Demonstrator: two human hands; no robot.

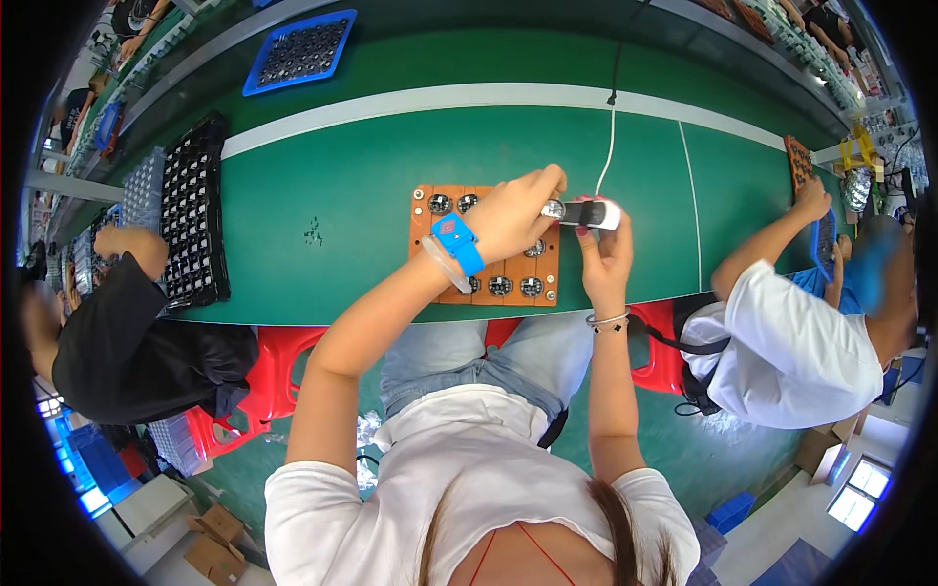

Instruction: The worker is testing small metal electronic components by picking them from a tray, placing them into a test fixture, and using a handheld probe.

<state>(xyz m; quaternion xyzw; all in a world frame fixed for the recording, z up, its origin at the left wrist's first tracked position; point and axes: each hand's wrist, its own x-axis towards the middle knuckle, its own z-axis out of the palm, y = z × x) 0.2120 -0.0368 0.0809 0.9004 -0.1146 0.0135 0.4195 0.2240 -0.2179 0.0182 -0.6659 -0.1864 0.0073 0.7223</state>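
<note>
My right hand (608, 252) grips a white and black handheld device (592, 214), fingers closed around its right end. A white cable (610, 146) runs from beside it toward the far edge. Closed at the device's left end, my left hand (516, 217) pinches a small round silvery part (553, 209); whether the two touch I cannot tell. Below my hands lies an orange-brown board (515, 268) bearing several round black parts with silvery details. My left hand and forearm cover part of it. A blue strap (457, 244) circles my left wrist.
The green bench (342, 195) spreads around the board. Left stands a black compartment tray (195, 215); a blue tray (301, 51) of small parts lies beyond the white strip. Small dark bits (313, 232) lie left. Co-workers sit either side, one in black (147, 342), one in white (791, 342).
</note>
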